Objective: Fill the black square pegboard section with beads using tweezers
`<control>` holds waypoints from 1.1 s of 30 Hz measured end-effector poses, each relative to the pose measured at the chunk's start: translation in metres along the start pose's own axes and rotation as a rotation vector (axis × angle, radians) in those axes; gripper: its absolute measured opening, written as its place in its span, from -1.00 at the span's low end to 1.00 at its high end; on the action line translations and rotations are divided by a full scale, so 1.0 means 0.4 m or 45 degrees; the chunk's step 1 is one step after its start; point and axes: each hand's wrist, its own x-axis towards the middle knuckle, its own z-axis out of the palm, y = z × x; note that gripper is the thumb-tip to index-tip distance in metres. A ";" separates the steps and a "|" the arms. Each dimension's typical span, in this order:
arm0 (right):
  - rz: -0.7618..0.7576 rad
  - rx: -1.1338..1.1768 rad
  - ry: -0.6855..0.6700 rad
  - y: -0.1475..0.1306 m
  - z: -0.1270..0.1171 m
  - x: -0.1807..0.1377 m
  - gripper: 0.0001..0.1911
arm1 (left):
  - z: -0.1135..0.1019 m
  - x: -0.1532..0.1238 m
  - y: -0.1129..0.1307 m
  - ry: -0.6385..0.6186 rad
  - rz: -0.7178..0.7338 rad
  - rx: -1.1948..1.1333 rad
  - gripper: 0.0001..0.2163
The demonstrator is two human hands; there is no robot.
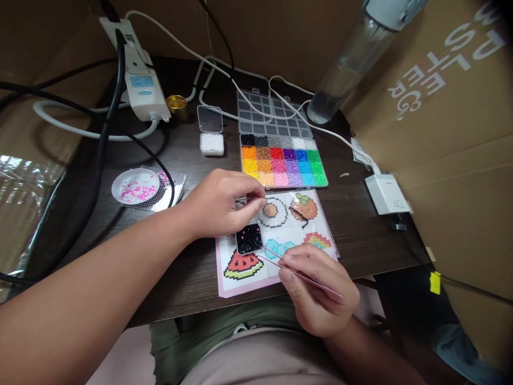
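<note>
My right hand (pixel 320 289) grips pink tweezers (pixel 308 279). Their slightly parted tips reach the lower right corner of a small box of black beads (pixel 249 239), with a few pink beads among the black. Over the top of this box is my left hand (pixel 224 206), thumb and forefinger pinched together; whatever is between them is hidden. Under both lies a pattern sheet (pixel 276 275) printed with pixel pictures, including a watermelon slice (pixel 243 264), an egg and an orange fruit. A dark line of beads lies across the fruit picture (pixel 303 207).
Behind the sheet stands an open bead case (pixel 284 160) of many colours. A small box of white beads (pixel 211 143) and a dish of pink beads (pixel 136 187) lie left. Cables run around a power strip (pixel 140 80); a bottle (pixel 340 69) and white charger (pixel 387 193) are right.
</note>
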 end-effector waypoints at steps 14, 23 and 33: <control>-0.023 -0.068 0.043 0.000 0.002 0.004 -0.64 | 0.000 0.000 0.001 0.030 0.046 0.012 -0.90; -0.041 0.034 0.015 0.001 0.002 0.001 -0.54 | 0.001 -0.001 -0.001 0.043 0.051 0.015 -0.90; -0.014 -0.014 0.002 -0.003 0.003 -0.002 -0.55 | 0.002 -0.001 -0.001 0.024 0.040 0.009 -0.90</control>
